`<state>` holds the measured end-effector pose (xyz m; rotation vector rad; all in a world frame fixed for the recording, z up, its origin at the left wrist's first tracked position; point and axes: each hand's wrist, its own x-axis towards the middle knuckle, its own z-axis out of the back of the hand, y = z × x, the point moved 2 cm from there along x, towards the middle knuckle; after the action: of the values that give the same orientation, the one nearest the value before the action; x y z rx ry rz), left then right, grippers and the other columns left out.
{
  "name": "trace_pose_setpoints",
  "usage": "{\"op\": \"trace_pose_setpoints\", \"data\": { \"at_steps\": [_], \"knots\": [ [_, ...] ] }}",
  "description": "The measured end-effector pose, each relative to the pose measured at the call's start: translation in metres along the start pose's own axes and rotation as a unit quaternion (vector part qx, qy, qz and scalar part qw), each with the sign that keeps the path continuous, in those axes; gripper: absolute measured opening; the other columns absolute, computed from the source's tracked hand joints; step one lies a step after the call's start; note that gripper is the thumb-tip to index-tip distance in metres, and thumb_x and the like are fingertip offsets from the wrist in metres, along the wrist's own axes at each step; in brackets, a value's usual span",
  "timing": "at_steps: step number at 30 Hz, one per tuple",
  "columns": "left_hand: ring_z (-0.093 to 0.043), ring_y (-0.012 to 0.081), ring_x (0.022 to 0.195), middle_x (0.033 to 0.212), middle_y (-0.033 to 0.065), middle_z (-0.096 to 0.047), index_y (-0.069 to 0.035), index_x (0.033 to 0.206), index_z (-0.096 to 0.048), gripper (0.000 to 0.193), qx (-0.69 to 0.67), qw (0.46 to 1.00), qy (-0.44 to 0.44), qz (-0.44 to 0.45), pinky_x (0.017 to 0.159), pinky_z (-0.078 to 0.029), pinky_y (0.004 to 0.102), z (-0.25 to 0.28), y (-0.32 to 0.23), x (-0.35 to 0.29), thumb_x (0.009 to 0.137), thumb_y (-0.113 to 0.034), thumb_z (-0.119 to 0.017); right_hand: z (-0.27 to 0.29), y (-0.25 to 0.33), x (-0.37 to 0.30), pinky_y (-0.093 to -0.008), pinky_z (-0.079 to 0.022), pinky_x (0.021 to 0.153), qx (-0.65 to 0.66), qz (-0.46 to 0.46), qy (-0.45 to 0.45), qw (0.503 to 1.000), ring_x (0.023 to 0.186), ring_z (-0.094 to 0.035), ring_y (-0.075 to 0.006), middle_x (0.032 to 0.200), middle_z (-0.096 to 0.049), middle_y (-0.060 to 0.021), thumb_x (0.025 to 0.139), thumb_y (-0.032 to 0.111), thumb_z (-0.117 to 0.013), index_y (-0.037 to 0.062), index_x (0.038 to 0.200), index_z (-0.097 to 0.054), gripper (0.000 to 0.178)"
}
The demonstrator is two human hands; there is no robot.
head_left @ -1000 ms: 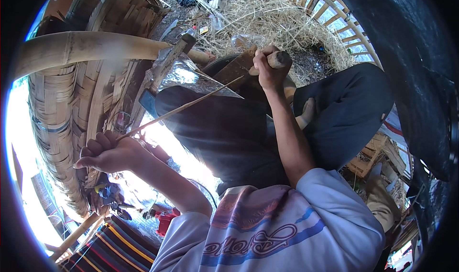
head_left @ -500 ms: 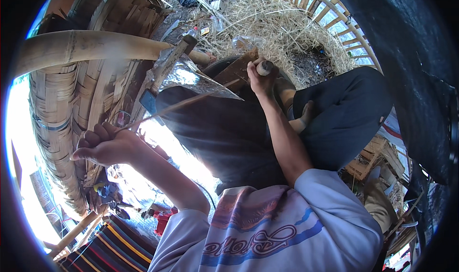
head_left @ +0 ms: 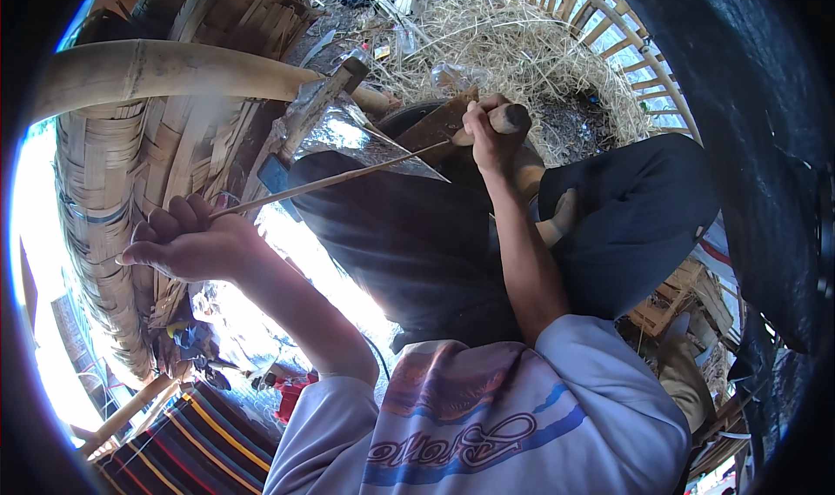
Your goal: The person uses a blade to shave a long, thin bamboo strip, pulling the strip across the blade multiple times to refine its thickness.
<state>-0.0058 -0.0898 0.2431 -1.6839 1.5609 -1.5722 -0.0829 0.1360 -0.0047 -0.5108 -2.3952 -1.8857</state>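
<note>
A thin bamboo strip (head_left: 335, 180) slants across my left thigh. Its near end sits in my left hand (head_left: 187, 241), whose fingers are curled closed around it. The far end meets the broad, rusty-brown blade of a machete (head_left: 437, 123), close to the right hand's fingers. My right hand (head_left: 494, 137) is wrapped round the machete's rounded wooden handle, with the butt end facing up. Clear plastic sheeting (head_left: 352, 138) lies beneath the strip, beside my left knee. Whether the blade's edge presses on the strip cannot be made out.
A thick bamboo pole (head_left: 174, 70) crosses at upper left above woven bamboo panels (head_left: 96, 234). Dry straw (head_left: 513, 47) covers the ground ahead, bordered by a slatted bamboo fence (head_left: 622, 34). Black sheeting (head_left: 739, 147) hangs at right. Striped cloth (head_left: 196, 443) lies at lower left.
The strip, blurred before, is now sharp, and its far end reaches closer to my right hand. My right hand with the machete sits slightly farther right; my left hand is slightly higher.
</note>
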Motion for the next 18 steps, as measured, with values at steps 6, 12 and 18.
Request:
{"op": "trace_pose_setpoints", "data": {
  "at_steps": [6, 12, 18],
  "knots": [
    [-0.007, 0.0062, 0.047, 0.052, -0.0065, -0.011, -0.018, 0.063, -0.017, 0.047, 0.012, 1.000, -0.025, 0.002, 0.042, -0.008, 0.0259, -0.008, -0.002, -0.006, 0.098, -0.047, -0.027, 0.002, -0.016, -0.018, -0.0259, -0.039, 0.050, -0.135, 0.009, 0.042, 0.990, 0.052, -0.050, -0.0072, 0.053, -0.051, -0.0005, 0.075, 0.010, -0.066, 0.0045, 0.060, -0.053, 0.021],
    [-0.007, 0.0065, 0.047, 0.053, -0.0063, -0.012, -0.018, 0.063, -0.017, 0.047, 0.026, 0.999, -0.011, -0.015, 0.043, -0.009, 0.0260, -0.001, 0.000, 0.003, 0.098, -0.048, -0.025, 0.001, 0.012, 0.004, -0.0242, -0.040, 0.049, 0.034, -0.013, -0.003, 0.999, 0.051, -0.051, -0.0061, 0.055, -0.053, 0.0008, 0.075, 0.001, -0.062, 0.0019, 0.062, -0.053, 0.016],
    [-0.007, 0.0068, 0.047, 0.053, -0.0061, -0.011, -0.018, 0.063, -0.017, 0.047, 0.020, 1.000, -0.014, 0.004, 0.043, -0.008, 0.0264, -0.006, 0.004, 0.000, 0.098, -0.048, -0.025, 0.014, -0.039, -0.011, -0.0242, -0.041, 0.046, -0.135, 0.031, 0.027, 0.990, 0.047, -0.050, -0.0087, 0.054, -0.053, 0.0004, 0.078, 0.005, -0.062, 0.0048, 0.065, -0.055, 0.015]
  ]
}}
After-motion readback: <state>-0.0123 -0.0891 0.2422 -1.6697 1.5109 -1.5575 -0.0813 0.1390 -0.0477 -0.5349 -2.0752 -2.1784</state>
